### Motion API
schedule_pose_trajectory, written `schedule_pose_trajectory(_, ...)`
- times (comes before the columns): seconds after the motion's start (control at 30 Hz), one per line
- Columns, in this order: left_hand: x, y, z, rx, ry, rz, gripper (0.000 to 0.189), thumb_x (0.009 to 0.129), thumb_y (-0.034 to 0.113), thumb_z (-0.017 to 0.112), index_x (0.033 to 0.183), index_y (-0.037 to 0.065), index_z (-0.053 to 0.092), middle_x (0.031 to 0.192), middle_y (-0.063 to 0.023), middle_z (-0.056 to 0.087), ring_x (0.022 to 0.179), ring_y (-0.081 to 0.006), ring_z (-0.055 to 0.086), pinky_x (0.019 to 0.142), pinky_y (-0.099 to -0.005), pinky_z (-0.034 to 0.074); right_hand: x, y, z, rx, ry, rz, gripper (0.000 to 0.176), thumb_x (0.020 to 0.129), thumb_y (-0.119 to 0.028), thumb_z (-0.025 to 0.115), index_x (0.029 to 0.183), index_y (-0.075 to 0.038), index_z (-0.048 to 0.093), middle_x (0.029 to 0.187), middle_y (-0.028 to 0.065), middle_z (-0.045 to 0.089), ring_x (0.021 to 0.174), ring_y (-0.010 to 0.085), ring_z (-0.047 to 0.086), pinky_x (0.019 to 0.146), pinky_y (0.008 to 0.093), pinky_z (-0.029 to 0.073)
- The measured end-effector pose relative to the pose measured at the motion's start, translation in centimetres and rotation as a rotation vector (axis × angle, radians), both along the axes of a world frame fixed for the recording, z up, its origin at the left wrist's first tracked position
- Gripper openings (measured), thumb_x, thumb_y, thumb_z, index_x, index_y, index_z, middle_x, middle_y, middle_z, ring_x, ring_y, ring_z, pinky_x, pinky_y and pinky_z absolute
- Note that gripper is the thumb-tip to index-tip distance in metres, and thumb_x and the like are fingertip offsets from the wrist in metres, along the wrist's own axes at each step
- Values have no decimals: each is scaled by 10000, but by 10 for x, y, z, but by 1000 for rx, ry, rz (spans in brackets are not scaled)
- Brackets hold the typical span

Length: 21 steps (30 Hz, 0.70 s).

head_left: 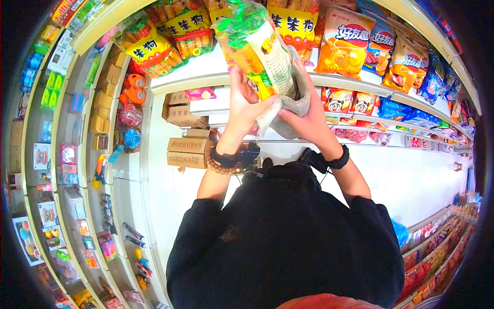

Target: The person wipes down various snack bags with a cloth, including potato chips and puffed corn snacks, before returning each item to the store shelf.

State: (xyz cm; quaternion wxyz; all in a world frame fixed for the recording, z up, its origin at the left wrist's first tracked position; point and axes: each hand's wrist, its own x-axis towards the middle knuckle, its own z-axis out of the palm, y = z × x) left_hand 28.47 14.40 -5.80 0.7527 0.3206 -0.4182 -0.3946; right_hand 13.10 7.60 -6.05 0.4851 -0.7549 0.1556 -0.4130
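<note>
A clear snack bag (262,49) with a green top, yellow label and orange sticks inside is held up in front of the shelf. My left hand (242,105) grips its lower left side, thumb across the bottom. A grey cloth (301,104) is wrapped around the bag's right side and lower end. My right hand (311,121) presses this cloth against the bag, fingers behind and thumb in front. Part of the bag's base is hidden by the cloth. Similar yellow-labelled snack bags (146,49) stand on the shelf behind.
The shelf edge (200,81) runs just behind my hands. Orange snack bags (343,44) stand at the right. Cardboard boxes (188,152) sit on the floor below. Shelves of small goods (56,154) curve along the left, and low racks (437,252) stand at the lower right.
</note>
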Motion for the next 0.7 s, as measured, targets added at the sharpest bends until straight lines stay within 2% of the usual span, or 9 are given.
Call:
schedule_pose_trajectory(0.1,3,8,-5,31,33,-79,925,689,-69,760,1418,74,208,1366,-94,400,1292,-227,415,1080,-386,372,0,-2,6,13,-2,50,1112,643,-174,868,1502,-29,177,1539,184,240,1428,276,238,1152,406,231)
schedule_pose_trajectory(0.13,6,8,-8,14,33,-116,899,698,-57,762,1418,64,237,1388,-89,389,1307,-219,404,1087,-386,360,-1,-4,7,0,30,53,1199,599,-215,902,1506,-26,142,1551,174,212,1431,270,225,1155,404,224)
schedule_pose_trajectory(0.33,12,19,-4,64,1,-154,909,701,-38,776,1440,38,253,1407,-85,396,1318,-211,395,1091,-377,352,-2,-4,18,-34,32,59,1261,565,-240,921,1511,-34,113,1563,158,179,1437,259,200,1164,395,202)
schedule_pose_trajectory(0.43,13,25,-4,77,24,-181,940,704,-35,778,1464,34,229,1423,-85,392,1322,-211,393,1091,-378,348,-2,0,25,-30,34,66,1275,552,-248,926,1512,-37,115,1559,154,194,1430,260,216,1162,393,206)
schedule_pose_trajectory(0.53,13,30,1,143,5,-189,950,698,-20,788,1468,26,233,1440,-87,381,1322,-211,395,1092,-378,342,-4,0,25,12,22,58,1251,544,-210,916,1517,-60,145,1525,130,266,1400,231,276,1142,386,245)
schedule_pose_trajectory(0.63,16,34,-3,103,-1,-253,918,692,-16,790,1453,23,277,1435,-79,395,1318,-210,402,1096,-378,335,-6,-6,26,71,-1,107,1253,560,-217,921,1512,-35,127,1529,140,258,1404,251,266,1148,379,232)
schedule_pose_trajectory(0.7,20,40,-5,145,11,-312,917,674,-13,794,1444,20,297,1421,-73,417,1304,-205,417,1087,-370,341,-10,-11,24,118,5,101,1192,577,-191,913,1500,-33,175,1473,129,348,1350,235,351,1115,373,294)
